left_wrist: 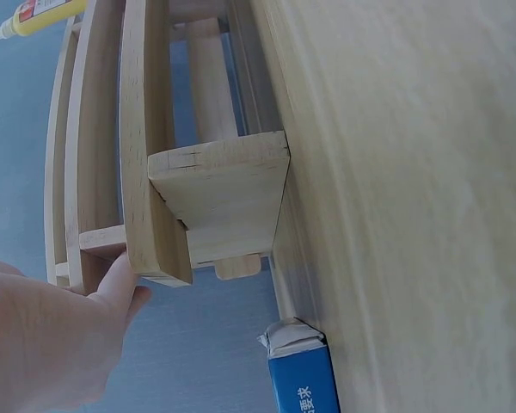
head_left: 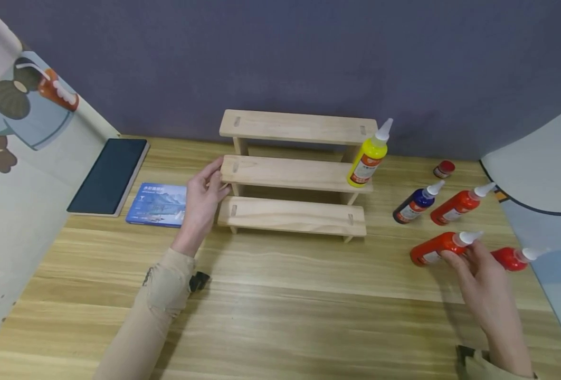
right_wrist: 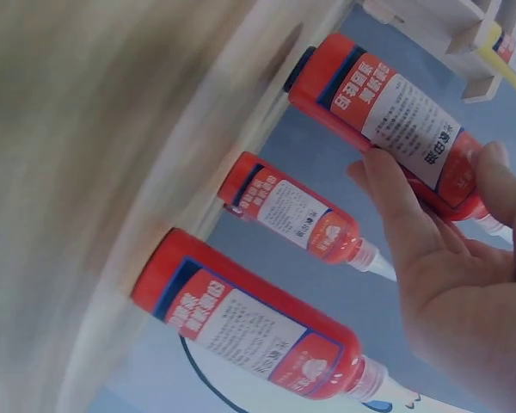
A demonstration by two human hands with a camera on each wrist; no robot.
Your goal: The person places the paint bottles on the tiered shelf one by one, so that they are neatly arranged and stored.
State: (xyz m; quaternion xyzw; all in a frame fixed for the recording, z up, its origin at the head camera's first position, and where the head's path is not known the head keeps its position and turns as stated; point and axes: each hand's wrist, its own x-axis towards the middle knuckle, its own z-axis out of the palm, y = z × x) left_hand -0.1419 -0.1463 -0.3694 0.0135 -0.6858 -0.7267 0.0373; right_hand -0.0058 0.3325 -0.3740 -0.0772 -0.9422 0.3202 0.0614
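wood-grain tabletop (head_left: 280, 311) against a dark blue wall (head_left: 285, 58); landmark: three-tier wooden stand (head_left: 292, 214). left hand (head_left: 203, 203) grips the stand's left end by the middle tier, some fingers hidden. right hand (head_left: 488, 285), right of the stand, grasps a red bottle (head_left: 433, 249) near its neck; cannot tell whether its base touches the tabletop. progress, judged from layout: early. done: yellow bottle (head_left: 367, 162) upright at the middle tier's right end. left, presumably: the held bottle, plus a dark blue bottle (head_left: 412, 207) and two more red bottles (head_left: 455, 208), all right of the stand. view check: head alone shows the red-lidded jar (head_left: 444, 169) right of the stand and the dark flat book (head_left: 109, 177) left of it. right wrist shows the red bottles' printed labels far more fully; left wrist adds the stand's side panel (left_wrist: 228, 194) and the end flap (left_wrist: 292, 337) of the blue box (head_left: 159, 205) left of the stand.
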